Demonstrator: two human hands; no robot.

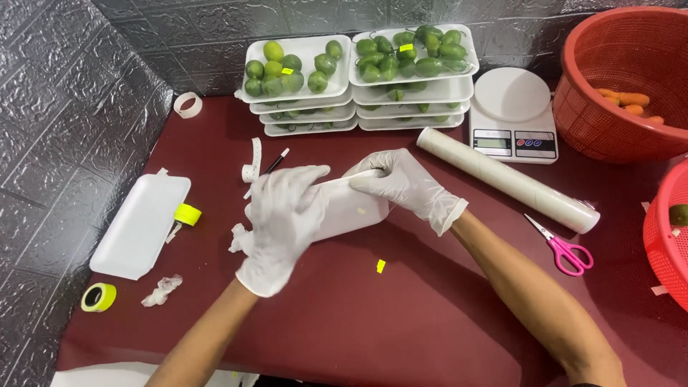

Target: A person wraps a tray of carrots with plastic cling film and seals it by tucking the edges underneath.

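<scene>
— While gripping the tray (351, 211) near the roll (505, 179), any risk?
— Left hand (283, 222) and right hand (401, 183) both clamped on it; could crack if squeezed harder.

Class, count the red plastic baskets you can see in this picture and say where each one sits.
2. One large red basket stands at the top right corner, behind the kitchen scale, with orange pieces inside. A second red basket shows at the right edge, cut off by the frame; more may lie outside.
</scene>
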